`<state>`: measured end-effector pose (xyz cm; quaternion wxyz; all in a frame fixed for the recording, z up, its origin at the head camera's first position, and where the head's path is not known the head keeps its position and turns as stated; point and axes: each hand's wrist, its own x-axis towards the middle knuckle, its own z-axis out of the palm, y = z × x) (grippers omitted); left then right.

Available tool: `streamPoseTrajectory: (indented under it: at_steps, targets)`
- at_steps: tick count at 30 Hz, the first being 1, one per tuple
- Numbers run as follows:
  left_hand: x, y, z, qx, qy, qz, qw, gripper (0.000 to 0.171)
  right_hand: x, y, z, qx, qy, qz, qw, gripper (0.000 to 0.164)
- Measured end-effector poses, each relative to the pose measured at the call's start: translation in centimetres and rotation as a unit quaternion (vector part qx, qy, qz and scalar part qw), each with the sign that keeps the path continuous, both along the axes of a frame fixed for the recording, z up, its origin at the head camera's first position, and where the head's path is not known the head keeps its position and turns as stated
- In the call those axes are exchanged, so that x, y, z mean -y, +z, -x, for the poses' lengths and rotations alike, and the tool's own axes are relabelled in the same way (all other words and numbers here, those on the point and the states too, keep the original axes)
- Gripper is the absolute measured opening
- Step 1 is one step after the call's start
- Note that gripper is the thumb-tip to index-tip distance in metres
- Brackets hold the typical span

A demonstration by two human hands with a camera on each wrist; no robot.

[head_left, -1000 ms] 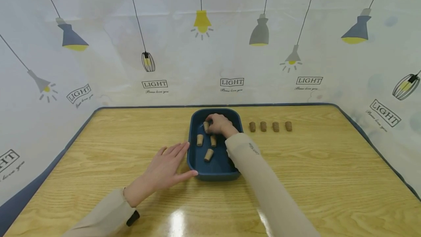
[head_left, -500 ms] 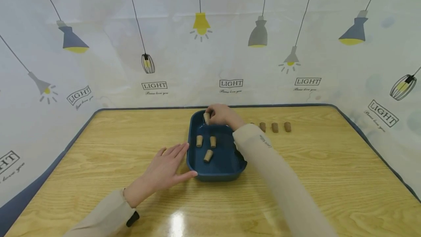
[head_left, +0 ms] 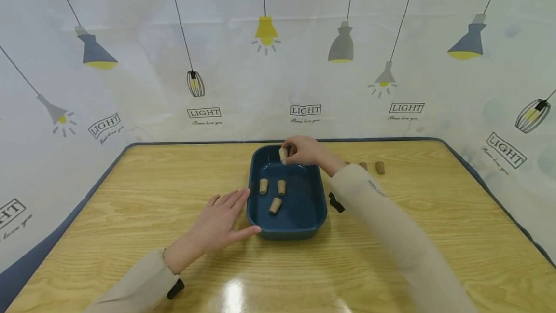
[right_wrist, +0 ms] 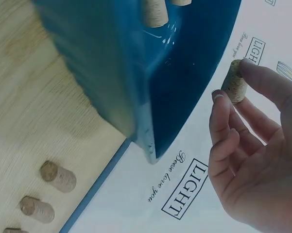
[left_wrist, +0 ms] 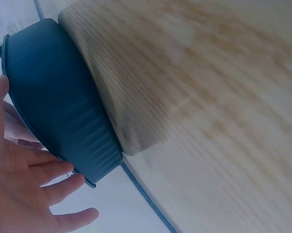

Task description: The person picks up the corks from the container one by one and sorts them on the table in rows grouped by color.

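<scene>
Pinch hold on a small cork. My right grip (head_left: 306,151) is closed on one cork (right_wrist: 236,83), thumb against fingertips; the cork is at the far end of the blue tray (head_left: 286,234) and, in the right wrist view, apart from its wall. My left grip (head_left: 215,219) has its fingers extended, touching the tray's left side and holding nothing. Three more corks (head_left: 263,186) lie inside the tray, well apart from its near wall. Others (head_left: 380,167) stand in a row on the wooden surface (head_left: 160,182) to the right, partly hidden by my sleeve (head_left: 369,197). Handling, as I judge it: the cork should be very light, firm with slight give, dry rather than slippery, and hard to break. I would best take it across its sides near mid-length, with little pressure, since its body looks slightly tapered.
</scene>
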<state>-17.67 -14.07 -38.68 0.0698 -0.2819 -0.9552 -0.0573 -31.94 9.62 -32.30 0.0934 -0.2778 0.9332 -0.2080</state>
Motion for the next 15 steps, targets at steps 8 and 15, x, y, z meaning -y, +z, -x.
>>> streamPoseTrajectory:
  at_steps: [8, 15]
  targets:
    - [0.0, 0.0, 0.0, 0.002, 0.002, -0.002, 1.0, 0.089, -1.7, -0.2, -1.1, -0.012, 0.021, 0.021, 0.999, 0.043]
    - [0.1, 0.0, 0.0, 0.002, 0.003, -0.002, 1.0, 0.089, -3.4, -0.5, -2.0, -0.034, 0.036, 0.045, 0.998, 0.042]
